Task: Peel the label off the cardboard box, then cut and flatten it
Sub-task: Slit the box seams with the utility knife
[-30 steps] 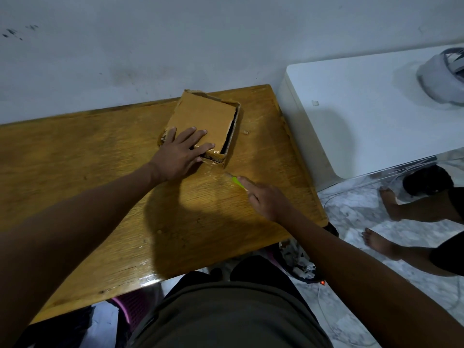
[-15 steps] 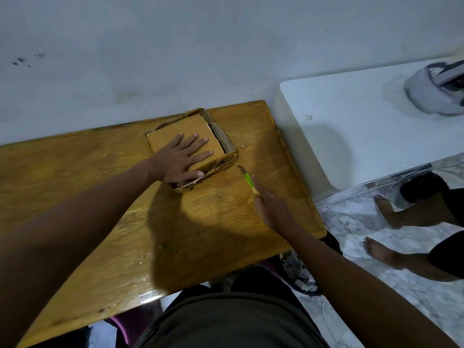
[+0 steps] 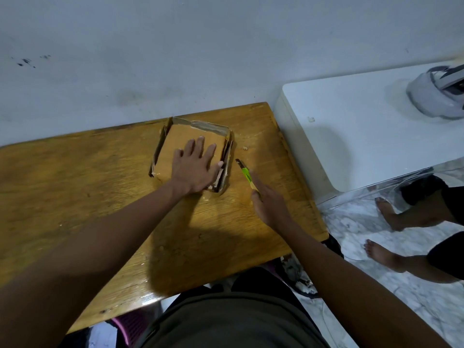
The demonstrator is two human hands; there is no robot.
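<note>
Cardboard box (image 3: 187, 144): far on the surface (image 3: 100, 197), pinned under my flat, spread left hand (image 3: 194, 169)
Right hand (image 3: 270, 204): closed around green utility knife (image 3: 247, 175)
Blade: I see it aimed away, just right of the box's right wall, nearest that hand

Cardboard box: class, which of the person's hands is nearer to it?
Left. The left hand lies flat on the cardboard box; the right hand, gripping a green cutter, is beside its right edge.

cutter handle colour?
Bright green cutter, held in the right hand; head view.
</note>
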